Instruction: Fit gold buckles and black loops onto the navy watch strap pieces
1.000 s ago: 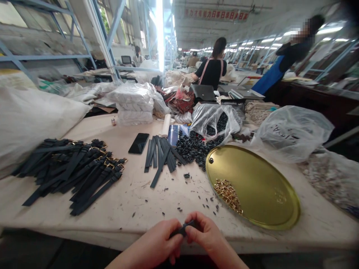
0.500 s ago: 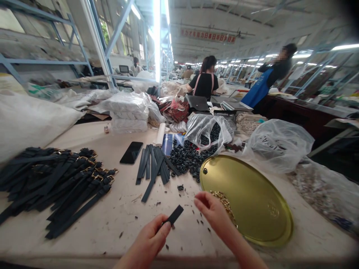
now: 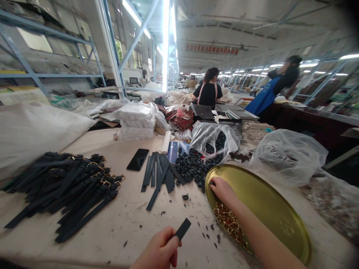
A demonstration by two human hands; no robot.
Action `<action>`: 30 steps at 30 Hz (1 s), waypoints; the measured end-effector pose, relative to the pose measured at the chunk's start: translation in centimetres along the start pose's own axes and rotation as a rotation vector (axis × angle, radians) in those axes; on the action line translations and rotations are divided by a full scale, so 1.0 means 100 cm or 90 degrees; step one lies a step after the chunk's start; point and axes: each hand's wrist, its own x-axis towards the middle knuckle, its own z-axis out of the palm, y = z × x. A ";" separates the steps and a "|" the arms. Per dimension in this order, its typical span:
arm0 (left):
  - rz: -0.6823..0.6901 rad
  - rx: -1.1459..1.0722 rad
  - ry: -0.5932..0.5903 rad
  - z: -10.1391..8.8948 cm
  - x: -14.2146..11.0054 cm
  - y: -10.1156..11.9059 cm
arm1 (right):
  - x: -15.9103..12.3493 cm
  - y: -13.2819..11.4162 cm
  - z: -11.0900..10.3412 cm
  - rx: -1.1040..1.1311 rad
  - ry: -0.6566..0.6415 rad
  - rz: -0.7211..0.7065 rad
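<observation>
My left hand [image 3: 161, 249] is closed on one end of a short black strap [image 3: 183, 229], held just above the near edge of the table. My right hand [image 3: 223, 191] reaches forward over the left rim of the round gold tray [image 3: 269, 209], fingers curled down near a small dark thing on the tray; what they hold, if anything, is hidden. A heap of small gold buckles [image 3: 228, 224] lies in the tray under my right forearm. A pile of black rubber loops [image 3: 193, 168] lies just beyond that hand.
A big pile of finished black straps [image 3: 67, 190] lies at left, a few loose straps [image 3: 159, 173] and a black phone [image 3: 137, 159] in the middle. Plastic bags [image 3: 288, 155] and white sacks [image 3: 33, 130] ring the table. Two people work at the far end.
My right hand has let go of the strap and moved forward and right onto the gold tray. My left hand keeps the strap. The head camera tilted slightly.
</observation>
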 end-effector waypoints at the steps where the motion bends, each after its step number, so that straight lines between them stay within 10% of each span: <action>1: 0.000 0.002 -0.004 0.001 -0.001 -0.002 | -0.006 0.000 -0.002 -0.006 -0.012 -0.011; 16: 0.033 0.059 -0.015 0.009 -0.017 -0.009 | -0.063 0.005 -0.017 0.002 -0.063 -0.028; 30: 0.299 0.261 0.164 0.011 -0.010 0.043 | -0.125 -0.084 -0.011 0.403 -0.080 -0.162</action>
